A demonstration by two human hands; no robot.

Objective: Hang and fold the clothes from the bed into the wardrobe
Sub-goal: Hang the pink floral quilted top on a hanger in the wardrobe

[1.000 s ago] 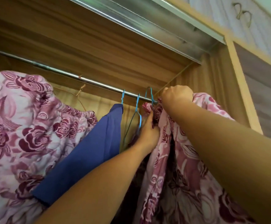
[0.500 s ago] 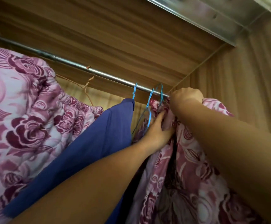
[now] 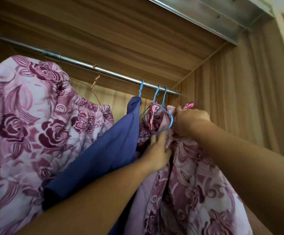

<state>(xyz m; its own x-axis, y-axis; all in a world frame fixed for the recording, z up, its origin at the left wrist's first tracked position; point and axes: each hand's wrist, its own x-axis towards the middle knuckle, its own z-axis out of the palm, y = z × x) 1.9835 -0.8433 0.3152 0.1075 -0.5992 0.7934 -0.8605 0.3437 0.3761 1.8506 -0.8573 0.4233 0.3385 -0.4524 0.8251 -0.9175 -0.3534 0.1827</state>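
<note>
Where the rose-print garment [image 3: 197, 184] bunches at its top, my right hand [image 3: 188, 121] is closed in a fist on the gathered cloth, touching the thin blue wire hanger [image 3: 171, 119] that loops around it. My left hand [image 3: 156, 153] sits just below, thumb up, fingers pinching a soft fold of the same garment. The garment hangs at the right end of the round steel rail [image 3: 114, 74], where three blue wire hooks sit close together. Left of them a smooth navy garment [image 3: 104, 158] hangs from one hook, then a puffy, quilted floral cloth [image 3: 27, 116] with gathered edges. Wood-grain wardrobe walls [image 3: 239, 99] enclose it all.
</note>
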